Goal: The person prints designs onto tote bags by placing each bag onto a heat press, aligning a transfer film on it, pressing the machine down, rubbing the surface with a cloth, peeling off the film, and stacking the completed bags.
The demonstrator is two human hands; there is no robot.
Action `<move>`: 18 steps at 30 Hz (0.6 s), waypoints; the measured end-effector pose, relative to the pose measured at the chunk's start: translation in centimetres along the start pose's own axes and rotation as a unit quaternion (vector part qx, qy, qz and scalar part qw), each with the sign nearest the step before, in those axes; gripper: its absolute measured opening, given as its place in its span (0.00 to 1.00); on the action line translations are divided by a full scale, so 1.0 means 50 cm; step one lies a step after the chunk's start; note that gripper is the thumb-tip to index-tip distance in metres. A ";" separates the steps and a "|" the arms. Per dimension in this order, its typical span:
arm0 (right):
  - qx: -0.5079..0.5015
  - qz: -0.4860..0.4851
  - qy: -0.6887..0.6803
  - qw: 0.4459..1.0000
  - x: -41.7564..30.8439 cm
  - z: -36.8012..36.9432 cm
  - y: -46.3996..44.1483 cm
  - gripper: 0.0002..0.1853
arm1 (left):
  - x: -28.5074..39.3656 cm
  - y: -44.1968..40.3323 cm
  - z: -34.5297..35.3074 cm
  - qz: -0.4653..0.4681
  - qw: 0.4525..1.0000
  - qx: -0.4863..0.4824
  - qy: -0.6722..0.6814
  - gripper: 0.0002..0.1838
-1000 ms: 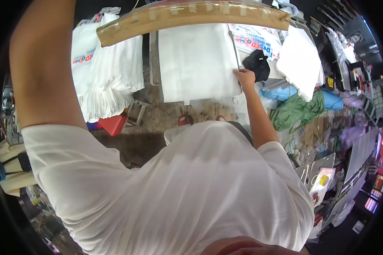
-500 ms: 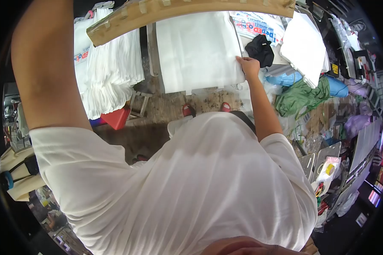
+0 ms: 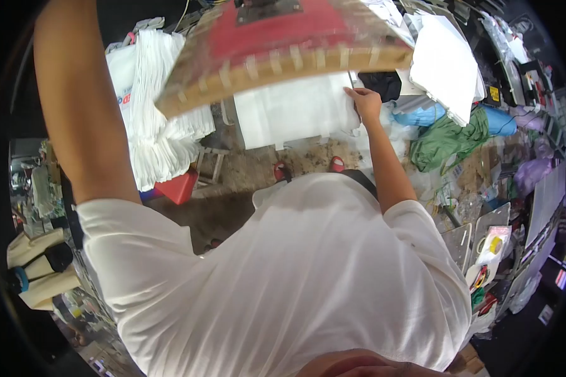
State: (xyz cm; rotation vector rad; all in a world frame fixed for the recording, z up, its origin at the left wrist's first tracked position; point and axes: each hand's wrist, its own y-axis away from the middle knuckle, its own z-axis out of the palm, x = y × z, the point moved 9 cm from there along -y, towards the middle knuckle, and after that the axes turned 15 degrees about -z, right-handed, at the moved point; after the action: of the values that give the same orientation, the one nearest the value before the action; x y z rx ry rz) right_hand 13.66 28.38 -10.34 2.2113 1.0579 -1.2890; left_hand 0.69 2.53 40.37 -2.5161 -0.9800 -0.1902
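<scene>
Head view: right-hand fingers (image 3: pixel 356 94) pinch the near-right edge of the white sheet (image 3: pixel 292 112), which lies leftward.

Glossy-taped wooden frame (image 3: pixel 305 61), smooth matt white sheet (image 3: pixel 295 113), matt cloth shirt (image 3: pixel 295 264), rough-looking floor (image 3: pixel 240 164)

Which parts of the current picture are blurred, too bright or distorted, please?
Head view: the wooden frame is smeared, likely by motion, the right hand clearer; head view: the white stack at right looks washed out; head view: wide-angle bending, with black corners.
</scene>
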 end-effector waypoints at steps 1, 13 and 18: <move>0.005 0.008 -0.004 1.000 0.023 -0.004 0.003 0.19 | 0.019 0.020 -0.015 0.008 0.999 0.018 0.036 0.17; 0.159 0.136 -0.177 0.962 0.278 -0.217 -0.031 0.13 | -0.017 0.315 0.515 -0.083 0.976 -0.030 0.198 0.23; 0.109 0.058 -0.170 0.978 0.221 -0.156 -0.199 0.14 | -0.052 0.312 0.541 -0.117 0.979 -0.003 0.168 0.20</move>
State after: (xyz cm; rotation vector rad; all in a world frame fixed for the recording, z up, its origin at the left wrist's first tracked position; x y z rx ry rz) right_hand 13.93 44.43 -15.26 2.0589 0.6764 -1.7210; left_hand 8.47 2.60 10.04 -2.2641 -1.1260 -0.6666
